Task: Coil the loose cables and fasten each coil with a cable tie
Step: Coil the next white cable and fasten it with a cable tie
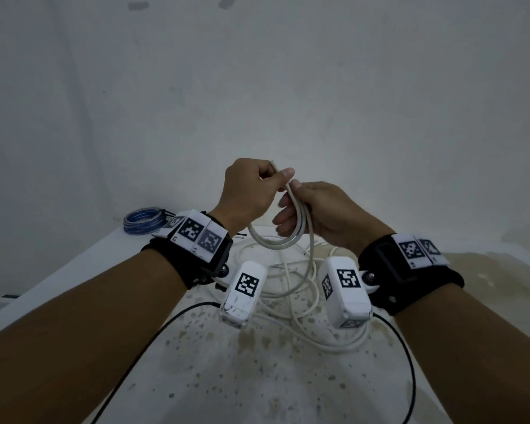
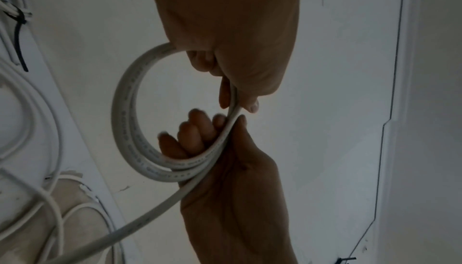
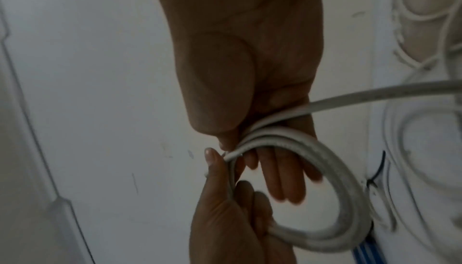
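Note:
My left hand (image 1: 276, 175) grips the top of a small coil of white cable (image 1: 276, 240), held up above the table. My right hand (image 1: 288, 203) has its fingers through the loops and its thumb pinches the cable just below the left hand. In the left wrist view the coil (image 2: 125, 120) shows about two turns, and a free strand runs down to the loose white cable (image 1: 288, 289) piled on the table. In the right wrist view the cable's cut end (image 3: 228, 156) sticks out beside the left thumb.
A coiled blue cable (image 1: 143, 221) lies at the table's back left corner. A white coil fastened with a black cable tie (image 2: 17, 19) lies on the table. The speckled table (image 1: 257, 377) meets a pale wall (image 1: 257, 87) behind. Thin black camera leads (image 1: 407, 356) cross the near table.

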{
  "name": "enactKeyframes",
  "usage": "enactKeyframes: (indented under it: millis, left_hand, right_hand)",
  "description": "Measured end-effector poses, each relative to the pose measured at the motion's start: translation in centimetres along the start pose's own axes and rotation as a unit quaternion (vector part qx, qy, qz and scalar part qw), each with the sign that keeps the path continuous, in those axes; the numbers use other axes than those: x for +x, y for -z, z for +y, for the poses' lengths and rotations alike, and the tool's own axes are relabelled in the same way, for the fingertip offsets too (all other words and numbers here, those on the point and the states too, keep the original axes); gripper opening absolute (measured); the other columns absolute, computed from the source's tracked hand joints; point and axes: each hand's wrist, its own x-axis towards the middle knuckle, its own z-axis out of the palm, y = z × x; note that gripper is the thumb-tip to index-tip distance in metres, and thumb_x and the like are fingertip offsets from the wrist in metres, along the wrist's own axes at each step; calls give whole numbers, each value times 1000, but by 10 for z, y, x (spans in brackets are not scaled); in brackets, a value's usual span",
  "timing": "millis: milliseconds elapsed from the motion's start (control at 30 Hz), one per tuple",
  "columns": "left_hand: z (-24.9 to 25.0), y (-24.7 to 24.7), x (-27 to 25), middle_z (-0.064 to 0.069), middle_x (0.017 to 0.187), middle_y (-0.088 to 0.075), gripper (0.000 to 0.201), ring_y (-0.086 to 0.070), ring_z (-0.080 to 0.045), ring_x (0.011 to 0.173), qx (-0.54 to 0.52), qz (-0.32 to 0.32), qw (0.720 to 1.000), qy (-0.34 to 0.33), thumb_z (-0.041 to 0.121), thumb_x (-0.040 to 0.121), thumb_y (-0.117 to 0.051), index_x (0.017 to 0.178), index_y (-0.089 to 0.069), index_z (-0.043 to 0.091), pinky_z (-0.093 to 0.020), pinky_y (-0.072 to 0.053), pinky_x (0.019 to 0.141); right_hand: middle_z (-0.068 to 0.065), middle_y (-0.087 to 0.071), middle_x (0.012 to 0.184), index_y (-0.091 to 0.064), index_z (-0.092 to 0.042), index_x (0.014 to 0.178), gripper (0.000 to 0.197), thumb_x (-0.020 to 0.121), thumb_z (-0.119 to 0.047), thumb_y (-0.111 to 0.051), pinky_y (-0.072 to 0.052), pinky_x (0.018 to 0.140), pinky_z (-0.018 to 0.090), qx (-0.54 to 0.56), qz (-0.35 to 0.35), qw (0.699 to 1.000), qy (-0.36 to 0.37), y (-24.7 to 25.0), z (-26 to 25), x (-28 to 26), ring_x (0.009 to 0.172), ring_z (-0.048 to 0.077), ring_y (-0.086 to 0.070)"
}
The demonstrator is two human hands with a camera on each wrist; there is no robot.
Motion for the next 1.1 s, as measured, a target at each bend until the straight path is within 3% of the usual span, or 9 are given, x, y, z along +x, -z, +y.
enactKeyframes:
  millis: [233, 367, 467, 600, 733, 833, 967, 1033, 1100]
  left_hand:
    - [5, 5, -2, 4, 64, -71, 32, -69, -10, 70, -14, -8, 1000, -14, 33, 89, -70, 67, -72, 10, -33, -53, 78]
    - [5, 6, -3, 2, 62, -69, 34, -66, -13, 65, 2, -1, 1000, -13, 34, 89, -70, 66, -71, 9, -26, -50, 70]
    - [5, 7, -5, 0, 59, -67, 34, -59, -2, 55, 6, 18, 1000, -5, 31, 89, -70, 66, -71, 5, -8, -39, 57]
    - [2, 5, -9, 5, 53, -62, 34, -53, -1, 50, 46, 48, 998, -9, 33, 89, -69, 65, -71, 9, -6, -33, 53]
    - [-1, 3, -7, 3, 52, -61, 36, -54, -5, 51, 56, 50, 997, -6, 34, 89, -69, 64, -71, 8, -9, -34, 52]
    - [-4, 5, -3, -1, 62, -69, 37, -59, -12, 58, 50, 4, 999, 16, 41, 88, -68, 68, -74, 9, -25, -47, 64]
    - [5, 5, -5, 1, 96, -67, 41, -60, -16, 91, 125, 8, 990, 64, 53, 94, -54, 99, -67, 15, -35, -47, 84]
    - [14, 8, -16, -2, 89, -61, 40, -59, -25, 92, 154, 40, 984, 81, 52, 98, -46, 86, -57, 16, -35, -43, 77]
    - [22, 8, -32, -4, 73, -62, 53, -62, -28, 79, 163, -52, 974, 145, 52, 101, -39, 72, -58, 12, -33, -43, 65]
  right_hand:
    - [-6, -25, 53, -47, -17, 75, 37, 106, -35, -37, -35, 45, 22, 130, -28, 990, -36, -11, -1, -2, 44, 9, -21]
    - [-3, -29, 55, -55, -12, 81, 36, 105, -35, -41, -38, 47, 24, 111, 7, 994, -3, -18, 6, 0, 44, 11, -26]
    - [6, -48, 59, -62, 3, 103, 37, 105, -28, -43, -54, 56, 34, 71, 10, 997, 21, -18, 7, 0, 47, 17, -48]
    - [12, -66, 71, -59, 8, 111, 41, 107, -27, -38, -59, 60, 34, -53, 50, 997, 31, -26, 5, 1, 56, 22, -67]
    - [4, -48, 60, -58, 1, 97, 34, 106, -27, -41, -53, 53, 31, 13, 58, 998, 17, -31, 8, 2, 44, 15, -46]
    - [-1, -30, 58, -50, -11, 86, 25, 105, -25, -43, -40, 48, 26, 103, 43, 994, -13, -29, 9, 0, 45, 11, -24]
    - [-7, -34, 45, -47, -13, 80, 27, 106, -16, -37, -33, 40, 23, 143, 141, 980, 16, -28, 7, 10, 36, 8, -29]
    - [-6, -35, 44, -45, -13, 78, 30, 106, -14, -35, -32, 39, 21, 207, 209, 955, 39, -21, 3, 18, 34, 8, -30]
    - [-3, -34, 50, -45, -13, 77, 32, 107, -17, -34, -31, 39, 20, 270, 258, 926, 57, -10, -1, 23, 34, 8, -29]
